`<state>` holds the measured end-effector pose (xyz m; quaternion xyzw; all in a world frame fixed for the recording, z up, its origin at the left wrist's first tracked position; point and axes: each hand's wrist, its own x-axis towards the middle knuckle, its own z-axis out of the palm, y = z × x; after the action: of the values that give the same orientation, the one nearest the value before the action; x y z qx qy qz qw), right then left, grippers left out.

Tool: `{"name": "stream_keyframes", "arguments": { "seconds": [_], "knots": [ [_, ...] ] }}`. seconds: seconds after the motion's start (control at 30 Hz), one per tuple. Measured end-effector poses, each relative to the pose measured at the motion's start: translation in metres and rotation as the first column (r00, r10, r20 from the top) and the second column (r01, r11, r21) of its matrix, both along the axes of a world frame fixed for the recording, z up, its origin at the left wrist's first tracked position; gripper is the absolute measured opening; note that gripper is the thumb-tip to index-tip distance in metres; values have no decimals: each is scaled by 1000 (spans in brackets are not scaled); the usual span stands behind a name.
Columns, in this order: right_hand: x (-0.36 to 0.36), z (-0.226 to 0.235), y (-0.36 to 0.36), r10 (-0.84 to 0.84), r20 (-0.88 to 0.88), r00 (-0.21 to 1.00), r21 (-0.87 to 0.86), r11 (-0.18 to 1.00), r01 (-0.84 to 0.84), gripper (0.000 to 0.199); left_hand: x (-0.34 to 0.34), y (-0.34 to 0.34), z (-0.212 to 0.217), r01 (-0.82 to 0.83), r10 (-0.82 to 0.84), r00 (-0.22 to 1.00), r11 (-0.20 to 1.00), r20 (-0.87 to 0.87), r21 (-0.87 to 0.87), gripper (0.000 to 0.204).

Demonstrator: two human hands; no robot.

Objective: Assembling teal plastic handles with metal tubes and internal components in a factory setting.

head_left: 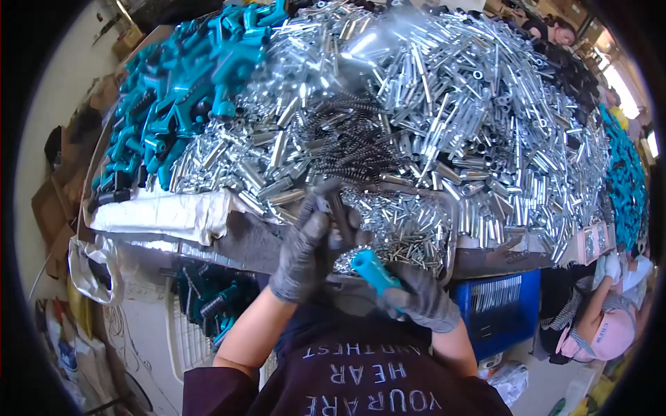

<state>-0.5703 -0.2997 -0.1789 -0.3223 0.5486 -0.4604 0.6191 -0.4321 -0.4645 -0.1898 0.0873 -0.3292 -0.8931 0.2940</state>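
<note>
I have the grey-gloved left hand [301, 258] curled round a dark, blurred cylindrical piece [338, 218], and I cannot tell what it is made of. The grey-gloved right hand [423, 299] is closed on a teal hollow plastic piece [374, 270], its open end tilted up toward the left hand; the two pieces are apart. Just beyond my hands lie small silver metal screws [411, 229], with a tangle of dark coiled metal springs [355, 139] behind them and a heap of shiny silver metal tubes [479, 132] to the right. I judge the step in hand to be bringing parts together, perhaps for fitting. The next move would call for lining up the open end with the dark piece, both grips steady, fingers clear of the opening.
</note>
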Motion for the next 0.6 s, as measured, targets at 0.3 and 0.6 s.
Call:
{"name": "stream_keyframes", "arguments": {
  "seconds": [0.3,0.6],
  "knots": [
    [2,-16,5,145,-65,987,-39,988,-147,45,23,-33,53,666,-32,729,263,684,-698,46],
    [18,-29,3,55,414,909,17,998,-68,61,-7,20,58,626,604,581,96,545,-774,28]
  ]
}}
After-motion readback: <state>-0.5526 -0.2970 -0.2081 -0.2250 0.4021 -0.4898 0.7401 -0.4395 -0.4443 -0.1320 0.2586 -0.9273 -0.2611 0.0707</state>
